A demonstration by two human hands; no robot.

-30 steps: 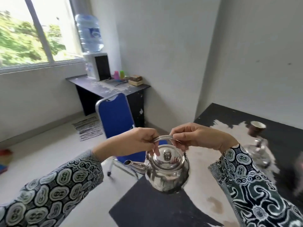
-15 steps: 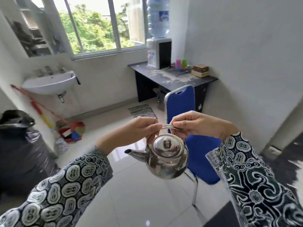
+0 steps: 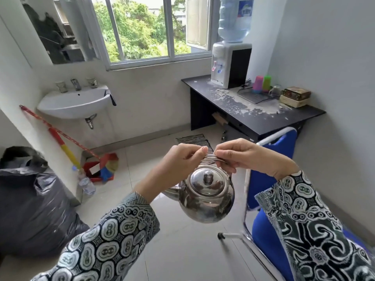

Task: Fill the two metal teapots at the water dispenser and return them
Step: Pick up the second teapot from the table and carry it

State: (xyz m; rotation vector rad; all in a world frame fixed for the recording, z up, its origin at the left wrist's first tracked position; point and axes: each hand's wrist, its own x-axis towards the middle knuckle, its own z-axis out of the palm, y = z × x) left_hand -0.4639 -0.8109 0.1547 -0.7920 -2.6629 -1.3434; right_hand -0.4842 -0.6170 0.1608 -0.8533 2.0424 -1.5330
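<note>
A shiny metal teapot with its lid on hangs in the air in front of me, spout pointing left. My left hand and my right hand both pinch its thin wire handle from above. The white water dispenser with a blue bottle on top stands on the far end of a dark desk under the window, ahead and to the right. The second teapot is out of view.
A blue chair stands close on my right, between me and the desk. Pink and green cups, a glass and boxes sit on the desk. A wall sink, broom and dustpan are left; a black rubbish bag lies near left.
The view has swung left, away from the table where the teapot was lifted, toward the dispenser desk, which looks nearer. Both hands keep holding the teapot's handle.
</note>
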